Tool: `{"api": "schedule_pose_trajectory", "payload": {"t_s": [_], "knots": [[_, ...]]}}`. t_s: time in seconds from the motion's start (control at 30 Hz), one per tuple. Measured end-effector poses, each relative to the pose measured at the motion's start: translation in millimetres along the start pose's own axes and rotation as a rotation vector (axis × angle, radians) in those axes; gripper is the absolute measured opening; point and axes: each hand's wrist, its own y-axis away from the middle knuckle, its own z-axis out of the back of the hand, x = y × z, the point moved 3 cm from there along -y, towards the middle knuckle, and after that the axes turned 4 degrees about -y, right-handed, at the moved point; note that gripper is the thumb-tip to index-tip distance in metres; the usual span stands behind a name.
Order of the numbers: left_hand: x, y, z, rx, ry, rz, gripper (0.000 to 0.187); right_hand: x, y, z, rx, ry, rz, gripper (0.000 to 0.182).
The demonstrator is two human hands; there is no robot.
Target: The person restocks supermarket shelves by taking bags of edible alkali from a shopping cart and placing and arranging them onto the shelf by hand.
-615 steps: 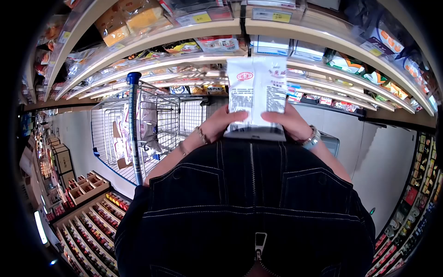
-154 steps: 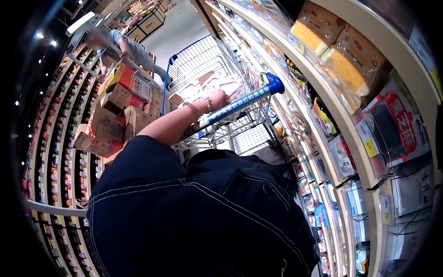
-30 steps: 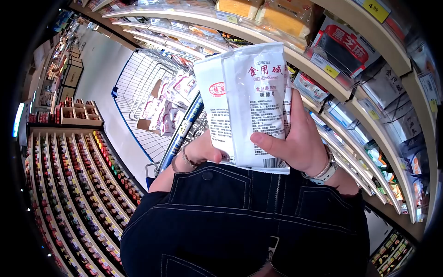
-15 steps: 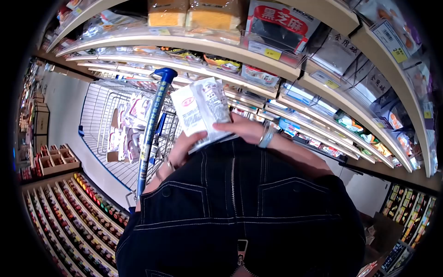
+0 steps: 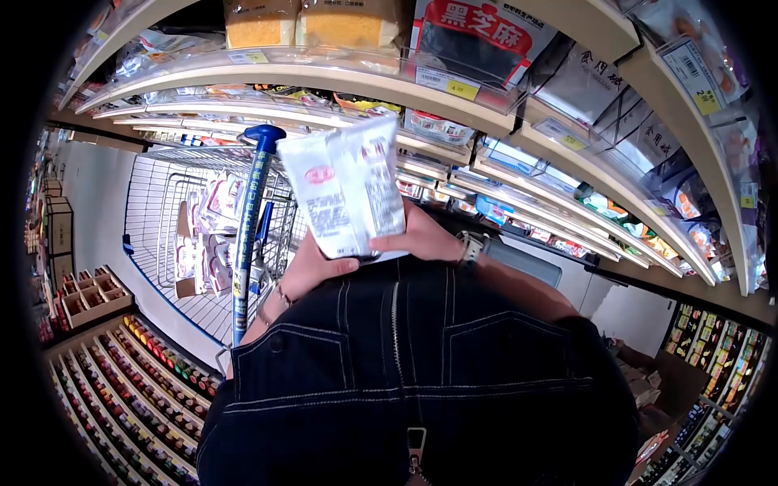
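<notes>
A white plastic food packet [image 5: 344, 190] with a red oval logo and dark printed text is held upright in front of my body. My left hand [image 5: 312, 267] grips its lower left corner, thumb across the front. On the lower right edge, my right hand [image 5: 425, 235] holds the same packet, its thumb pressed on the printed face. The fingers of both hands are mostly hidden behind it. Just left of the packet stands the blue handle [image 5: 253, 194] of a wire shopping cart [image 5: 150, 202]; an opened carton [image 5: 185, 251] of similar packets lies inside the cart.
Shelves [image 5: 324, 73] of bagged goods curve across the top and right, with a red-and-black packet [image 5: 478, 40] and price tags along their edges. At the lower left is a rack [image 5: 138, 397] of small jars or bottles. A box display [image 5: 96, 300] stands beside the aisle.
Both hands have brought the packet slightly left and nearer, so it looks larger and more upright. The view has shifted, and the cart and shelves appear a little further left.
</notes>
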Motion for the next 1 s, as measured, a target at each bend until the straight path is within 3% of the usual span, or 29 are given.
{"api": "schedule_pose_trajectory", "payload": {"t_s": [0.1,0.2,0.27,0.37,0.4,0.47,0.53,0.6,0.63,0.77,1.0], "knots": [[5,-9,0,0.057,0.311,0.111,0.076,-2,-3,5,0.015,-0.050,-0.018,0.065],[-5,-15,-4,0.027,0.099,0.146,0.061,3,1,0,-0.022,0.083,0.026,0.073],[-13,-17,-6,-0.009,0.185,0.132,0.055,14,1,-2,-0.064,0.170,-0.024,0.076],[-17,-18,-4,-0.031,0.174,0.029,0.056,26,2,-6,-0.268,0.318,0.181,0.080],[-19,-19,-5,-0.053,0.162,0.006,0.058,27,1,-5,-0.399,0.272,0.158,0.077],[-22,-20,-4,-0.094,0.133,-0.044,0.060,30,4,7,-0.562,0.510,0.184,0.065],[-27,-21,-3,-0.078,0.120,-0.044,0.064,32,-3,7,-0.496,0.330,0.244,0.040],[-32,-21,-2,-0.053,0.103,-0.071,0.065,52,-6,-4,-0.413,0.112,0.091,0.031],[-29,-21,0,-0.047,0.076,-0.066,0.066,55,-9,-5,-0.416,0.132,0.121,0.024],[-27,-16,1,-0.067,0.015,-0.124,0.067,59,-10,-1,-0.362,0.267,0.070,0.018],[-22,-14,4,-0.147,0.214,-0.149,0.064,53,-10,-14,-0.452,-0.012,0.149,0.016]]}}
